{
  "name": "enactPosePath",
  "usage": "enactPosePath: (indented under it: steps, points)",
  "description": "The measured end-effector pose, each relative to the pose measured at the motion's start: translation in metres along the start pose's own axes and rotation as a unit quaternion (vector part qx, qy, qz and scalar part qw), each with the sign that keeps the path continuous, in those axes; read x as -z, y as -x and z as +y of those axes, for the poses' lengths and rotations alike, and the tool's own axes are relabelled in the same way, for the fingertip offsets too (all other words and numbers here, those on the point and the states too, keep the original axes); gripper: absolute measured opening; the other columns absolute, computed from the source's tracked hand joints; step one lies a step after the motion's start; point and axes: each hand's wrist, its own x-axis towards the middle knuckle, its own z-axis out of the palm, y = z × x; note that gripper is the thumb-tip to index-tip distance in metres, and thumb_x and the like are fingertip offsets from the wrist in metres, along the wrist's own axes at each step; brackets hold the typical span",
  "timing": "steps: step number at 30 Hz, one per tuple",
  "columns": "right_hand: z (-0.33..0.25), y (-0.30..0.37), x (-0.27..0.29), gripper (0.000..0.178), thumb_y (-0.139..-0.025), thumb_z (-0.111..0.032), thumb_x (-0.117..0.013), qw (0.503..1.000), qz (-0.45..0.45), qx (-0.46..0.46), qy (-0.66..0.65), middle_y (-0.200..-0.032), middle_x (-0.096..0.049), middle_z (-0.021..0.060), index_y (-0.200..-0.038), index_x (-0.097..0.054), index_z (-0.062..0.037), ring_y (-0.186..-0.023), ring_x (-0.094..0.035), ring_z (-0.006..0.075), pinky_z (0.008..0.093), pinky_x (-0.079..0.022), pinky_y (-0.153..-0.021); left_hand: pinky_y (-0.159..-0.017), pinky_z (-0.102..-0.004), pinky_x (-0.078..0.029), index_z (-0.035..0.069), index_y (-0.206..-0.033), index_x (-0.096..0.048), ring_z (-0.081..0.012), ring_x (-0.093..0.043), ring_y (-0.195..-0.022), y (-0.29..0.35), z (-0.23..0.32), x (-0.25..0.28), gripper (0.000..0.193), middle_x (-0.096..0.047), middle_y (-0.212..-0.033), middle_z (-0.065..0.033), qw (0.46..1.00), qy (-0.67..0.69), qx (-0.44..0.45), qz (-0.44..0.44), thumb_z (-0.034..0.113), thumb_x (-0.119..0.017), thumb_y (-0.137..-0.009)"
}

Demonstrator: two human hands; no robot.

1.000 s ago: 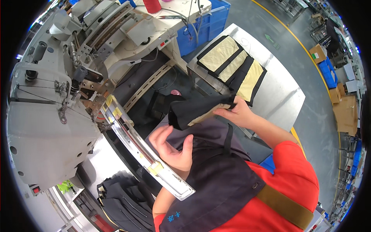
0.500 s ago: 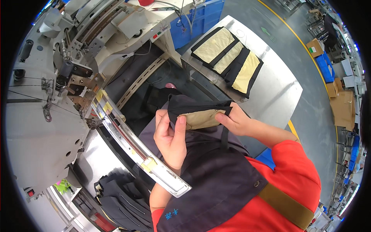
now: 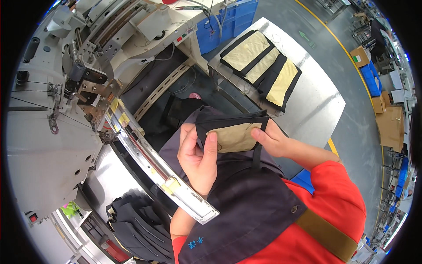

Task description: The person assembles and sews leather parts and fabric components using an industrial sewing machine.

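Note:
Between my two hands, above my lap, I hold a black fabric piece [image 3: 235, 137] with a beige panel facing up. My left hand [image 3: 198, 154] grips its left end, thumb pressed on the beige panel and fingers beneath. At the opposite end, my right hand [image 3: 273, 140] pinches it the same way, its thumb on the panel's right part. The fingers under the cloth are partly hidden. Close by my left hand runs the long metal arm [image 3: 176, 189] of a sewing machine [image 3: 57, 132], with bits of yellow tape on it.
Several black pieces with pale yellow panels [image 3: 259, 61] lie on a metal table [image 3: 318, 97] at the far right. Dark cut pieces [image 3: 138, 229] are stacked at the lower left. A blue crate [image 3: 226, 26] stands behind; cardboard boxes [image 3: 390, 127] line the right.
The fabric piece has been tilted slightly, so more of its beige panel faces up. Both hands have shifted a little to the right with it and keep their grip.

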Motion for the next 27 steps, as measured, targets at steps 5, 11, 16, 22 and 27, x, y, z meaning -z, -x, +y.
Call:
enactPosePath:
  steps: [5, 11, 16, 22, 27]
  points:
    - [0.011, 0.001, -0.007, 0.035, -0.094, -0.028, -0.051, 1.000, -0.001, -0.007, -0.017, -0.102, -0.063, 0.0105, -0.110, -0.057, 0.0031, -0.092, -0.056, 0.0164, 0.0301, -0.044, -0.083, -0.074, -0.0194, -0.036, -0.003, -0.095, -0.059, -0.0093, -0.043, -0.081, -0.002, -0.003, -0.003, 0.010, -0.045, -0.089, -0.0020, 1.000, 0.021, 0.017, 0.005, 0.000, -0.061, -0.085]
    - [0.068, -0.007, 0.005, 0.032, -0.091, -0.024, -0.058, 0.952, 0.201, -0.209, -0.094, -0.106, -0.063, 0.0042, -0.113, -0.058, -0.0004, -0.097, -0.055, 0.0119, 0.0279, -0.044, -0.085, -0.093, -0.0288, -0.038, 0.000, -0.126, -0.050, -0.0190, -0.051, -0.102, 0.002, -0.027, 0.008, 0.041, -0.049, -0.113, -0.0105, 0.990, -0.135, -0.031, -0.026, 0.005, -0.059, -0.087]
    - [0.119, -0.010, 0.107, 0.038, -0.090, -0.028, -0.060, 0.834, 0.457, -0.212, -0.224, -0.116, -0.059, 0.0079, -0.118, -0.051, -0.0047, -0.108, -0.054, 0.0201, 0.0364, -0.044, -0.090, -0.090, -0.0311, -0.042, -0.001, -0.121, -0.053, -0.0204, -0.055, -0.101, 0.017, -0.052, 0.022, 0.034, -0.052, -0.114, -0.0121, 0.992, -0.120, 0.026, -0.030, 0.008, -0.056, -0.088]
    - [0.136, -0.015, 0.186, 0.035, -0.093, -0.022, -0.055, 0.826, 0.450, -0.117, -0.319, -0.120, -0.058, 0.0066, -0.123, -0.048, -0.0062, -0.110, -0.056, 0.0208, 0.0366, -0.047, -0.091, -0.088, -0.0287, -0.043, -0.002, -0.115, -0.055, -0.0175, -0.055, -0.097, 0.030, -0.063, 0.030, 0.029, -0.053, -0.112, -0.0100, 0.989, -0.122, 0.058, -0.053, 0.007, -0.055, -0.088]
    - [0.226, -0.051, 0.231, 0.036, -0.088, -0.015, -0.058, 0.826, 0.450, -0.283, -0.189, -0.113, -0.059, 0.0123, -0.121, -0.048, -0.0024, -0.099, -0.060, 0.0260, 0.0385, -0.052, -0.080, -0.087, -0.0263, -0.043, -0.002, -0.113, -0.055, -0.0155, -0.055, -0.097, 0.051, -0.067, 0.049, 0.026, -0.052, -0.110, -0.0083, 0.986, -0.126, 0.099, -0.053, 0.003, -0.055, -0.088]
